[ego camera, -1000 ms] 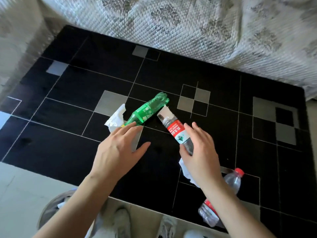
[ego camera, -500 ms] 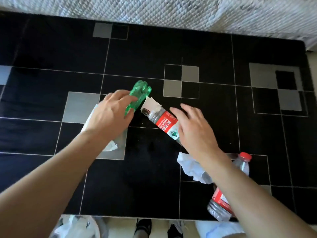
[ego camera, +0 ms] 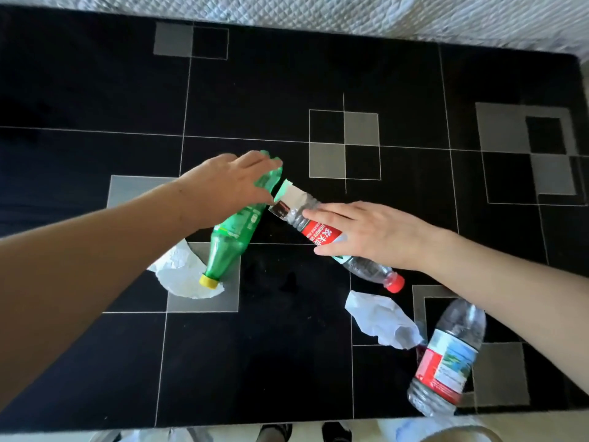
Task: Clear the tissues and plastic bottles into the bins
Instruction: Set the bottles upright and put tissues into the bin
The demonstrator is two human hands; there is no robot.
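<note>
glossy black table [ego camera: 95,362], translucent plastic green bottle [ego camera: 234,237], crumpled paper tissue [ego camera: 381,319].

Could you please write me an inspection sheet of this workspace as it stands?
Surface: glossy black table with grey squares.
Job's things: green plastic bottle with yellow cap; clear bottle with red label and red cap; second clear bottle near the front edge; crumpled white tissue by the yellow cap; crumpled white tissue in the middle.
Clutter: nothing seen.
Hands: left hand on the green bottle; right hand on the red-capped bottle.
Cables: nothing seen.
Surroundings: quilted pale fabric behind.
</note>
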